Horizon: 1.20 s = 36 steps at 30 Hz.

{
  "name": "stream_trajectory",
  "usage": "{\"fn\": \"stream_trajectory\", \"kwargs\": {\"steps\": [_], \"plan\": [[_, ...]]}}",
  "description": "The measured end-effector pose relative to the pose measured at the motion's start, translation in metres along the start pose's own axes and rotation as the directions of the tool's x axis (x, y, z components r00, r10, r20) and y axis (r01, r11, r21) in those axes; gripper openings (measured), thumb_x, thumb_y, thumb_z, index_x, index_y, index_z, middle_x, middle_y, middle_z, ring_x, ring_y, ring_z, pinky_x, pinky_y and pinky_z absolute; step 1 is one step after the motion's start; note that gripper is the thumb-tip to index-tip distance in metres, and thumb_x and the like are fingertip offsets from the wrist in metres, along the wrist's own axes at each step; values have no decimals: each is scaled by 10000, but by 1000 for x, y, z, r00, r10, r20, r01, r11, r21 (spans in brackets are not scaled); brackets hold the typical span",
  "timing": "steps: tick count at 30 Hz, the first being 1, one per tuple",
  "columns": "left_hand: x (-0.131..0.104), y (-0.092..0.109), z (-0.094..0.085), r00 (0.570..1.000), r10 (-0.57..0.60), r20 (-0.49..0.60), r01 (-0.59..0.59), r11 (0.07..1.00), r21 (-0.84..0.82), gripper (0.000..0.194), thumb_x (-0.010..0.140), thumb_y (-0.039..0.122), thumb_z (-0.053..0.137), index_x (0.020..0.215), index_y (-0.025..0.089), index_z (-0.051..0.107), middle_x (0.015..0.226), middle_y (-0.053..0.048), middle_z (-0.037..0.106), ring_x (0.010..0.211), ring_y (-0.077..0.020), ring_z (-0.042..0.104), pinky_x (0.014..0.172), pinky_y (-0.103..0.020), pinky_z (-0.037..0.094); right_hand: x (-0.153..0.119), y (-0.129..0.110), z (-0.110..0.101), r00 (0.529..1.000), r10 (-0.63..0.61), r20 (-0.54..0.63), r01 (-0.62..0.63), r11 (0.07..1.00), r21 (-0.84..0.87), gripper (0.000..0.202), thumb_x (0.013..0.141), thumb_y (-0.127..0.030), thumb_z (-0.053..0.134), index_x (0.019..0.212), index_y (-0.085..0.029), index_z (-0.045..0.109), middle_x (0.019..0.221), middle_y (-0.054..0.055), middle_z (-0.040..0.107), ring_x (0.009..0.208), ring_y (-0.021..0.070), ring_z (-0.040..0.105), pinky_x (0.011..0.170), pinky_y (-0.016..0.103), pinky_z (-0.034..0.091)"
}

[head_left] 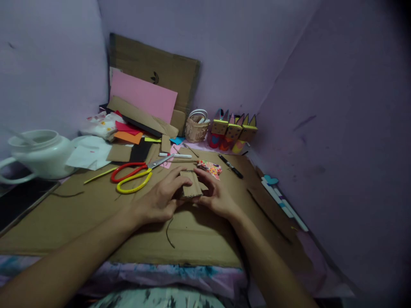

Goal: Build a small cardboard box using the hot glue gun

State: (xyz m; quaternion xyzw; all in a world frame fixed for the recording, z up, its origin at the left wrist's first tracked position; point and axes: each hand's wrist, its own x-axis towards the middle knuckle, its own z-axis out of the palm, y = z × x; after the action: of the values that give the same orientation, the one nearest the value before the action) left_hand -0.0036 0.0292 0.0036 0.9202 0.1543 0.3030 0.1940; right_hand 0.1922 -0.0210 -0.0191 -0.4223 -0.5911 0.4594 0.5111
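Observation:
A small piece of folded cardboard [192, 185] is held between both hands, low over the cardboard sheet that covers the table. My left hand [163, 192] grips its left side, thumb lying across the top face. On the right edge, my right hand [214, 194] closes with its fingers and thumb. Just beyond the hands lies a flower-patterned scrap [210, 168]. Scissors [135, 175] with one red and one yellow handle rest to the left, their blades pointing at a white marker [175, 155]. A black pen [230, 166] lies to the right.
On the left stand a white pot [41, 154] and a dark flat device [22, 201]. Coloured paper [128, 137] and pink card [143, 95] are piled at the back. A small basket [196, 128] and decorated cardboard figures [234, 128] stand near the wall. White sticks [284, 203] line the right edge.

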Motion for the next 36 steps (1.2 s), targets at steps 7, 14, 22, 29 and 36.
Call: {"fn": "stream_trajectory", "kwargs": {"steps": [7, 14, 22, 29, 36], "plan": [[-9, -5, -4, 999, 7, -39, -7, 1000, -10, 415, 743, 43, 578, 1113, 217, 509, 1363, -132, 449, 1321, -295, 382, 1048, -483, 383, 1, 2, 12, 1000, -8, -1, 8, 1000, 15, 724, 606, -269, 813, 1266, -296, 518, 1331, 82, 502, 1276, 273, 444, 961, 433, 482], [-9, -9, -31, 960, -254, -116, 223, 947, -230, 440, 657, 239, 755, 1069, 211, 603, 1293, -102, 563, 1226, -325, 498, 1007, -444, 431, 2, -4, 14, 999, -22, -31, 26, 989, 147, 900, 608, -474, 810, 1383, -349, 370, 1485, 95, 333, 1289, 288, 440, 1016, 481, 422], [3, -2, -31, 647, -724, 240, 420, 75, -904, 193, 716, 237, 638, 889, 154, 616, 782, -53, 697, 679, -184, 647, 599, -293, 536, -5, -14, 5, 983, -130, -130, 137, 990, 42, 746, 694, -528, 735, 1348, -333, 434, 1438, 88, 427, 1300, 280, 428, 1036, 471, 398], [2, 7, -13, 669, -645, 369, 465, -24, -885, 151, 724, 210, 654, 867, 163, 632, 735, -12, 671, 661, -155, 624, 625, -275, 523, -9, -14, 19, 994, -103, -23, 98, 984, -151, 861, 621, -540, 782, 1368, -319, 418, 1467, 100, 391, 1358, 292, 345, 1075, 472, 330], [-1, 1, -3, 755, -567, 330, 491, 155, -857, 560, 749, 466, 660, 1218, 184, 542, 1147, -123, 646, 1066, -293, 601, 853, -397, 494, -8, -14, 22, 986, -33, -166, 9, 989, -146, 715, 631, -446, 787, 1273, -269, 526, 1325, 120, 519, 1197, 310, 521, 892, 423, 493]]}}
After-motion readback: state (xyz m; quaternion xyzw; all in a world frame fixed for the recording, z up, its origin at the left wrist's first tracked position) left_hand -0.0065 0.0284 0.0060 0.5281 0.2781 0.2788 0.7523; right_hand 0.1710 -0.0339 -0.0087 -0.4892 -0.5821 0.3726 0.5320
